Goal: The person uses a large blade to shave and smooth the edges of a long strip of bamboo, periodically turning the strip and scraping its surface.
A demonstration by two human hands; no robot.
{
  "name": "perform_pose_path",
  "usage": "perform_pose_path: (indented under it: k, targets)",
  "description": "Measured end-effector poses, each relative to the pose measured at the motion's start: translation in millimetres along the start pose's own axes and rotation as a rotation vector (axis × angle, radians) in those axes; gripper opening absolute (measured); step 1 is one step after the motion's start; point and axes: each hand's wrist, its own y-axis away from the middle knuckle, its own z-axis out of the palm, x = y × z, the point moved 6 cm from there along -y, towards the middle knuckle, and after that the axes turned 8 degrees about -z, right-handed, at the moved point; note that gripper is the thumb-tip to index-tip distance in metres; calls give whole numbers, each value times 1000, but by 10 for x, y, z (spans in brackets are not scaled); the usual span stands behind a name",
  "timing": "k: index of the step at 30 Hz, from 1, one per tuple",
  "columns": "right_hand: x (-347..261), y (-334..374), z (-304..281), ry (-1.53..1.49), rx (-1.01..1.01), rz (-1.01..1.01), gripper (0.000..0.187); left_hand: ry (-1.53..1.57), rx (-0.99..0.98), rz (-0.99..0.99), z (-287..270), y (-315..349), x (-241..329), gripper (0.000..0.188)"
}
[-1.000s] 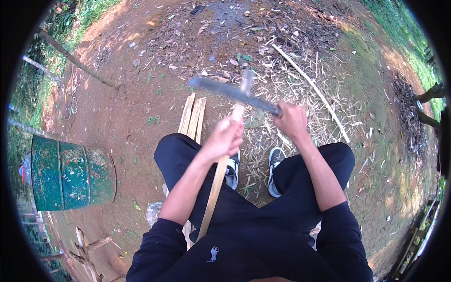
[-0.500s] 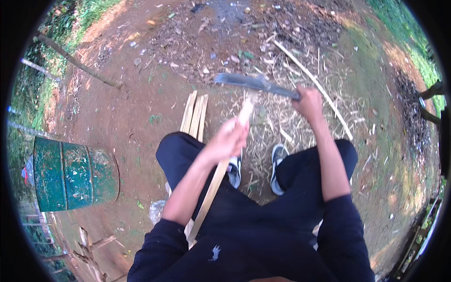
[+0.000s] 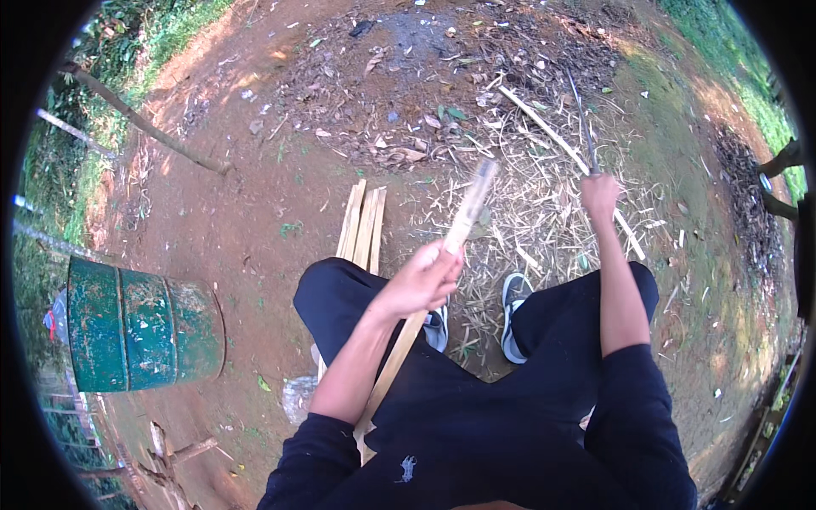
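while the left hand [image 3: 425, 279] is gripping a wood strip [image 3: 460, 229] slanting up from the lap [image 3: 480, 429], the right hand [image 3: 601, 195] is holding a long blade [image 3: 582, 119] well apart. this is likely shaving work; the next cut is probably needing careful aim at the tip.

Dark top [image 3: 501, 455], pale emblem [image 3: 407, 468], dark trousers [image 3: 548, 327], grey-and-white shoes [image 3: 515, 293]

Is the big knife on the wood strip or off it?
Off: the right hand holds the knife well aside, and scattered shavings show between it and the wood strip in the left hand.
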Motion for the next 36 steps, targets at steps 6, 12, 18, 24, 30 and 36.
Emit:
perform_pose_path:
  k: [6,12,18,24,30,36]
  targets:
    - [-1076,669,-218,-312,-135,-223,18,79,92,21,-218,-129,88,27]
    - [-1453,1065,-253,-263,-108,-695,16,5,-35,91,81,-205,131,29]
    - [-1669,1356,-212,-250,-140,-848,16,-58,32,163,67,-265,63,35]
    - [-1641,1374,-127,-251,-229,-802,13,-141,23,112,97,-207,97,33]
    - [-1650,1372,-103,-123,-274,-822,16,-187,89,87,87,-250,1,31]
    - [-1291,1105,58,-265,-31,-961,22,-124,90,88,179,-189,-1,26]
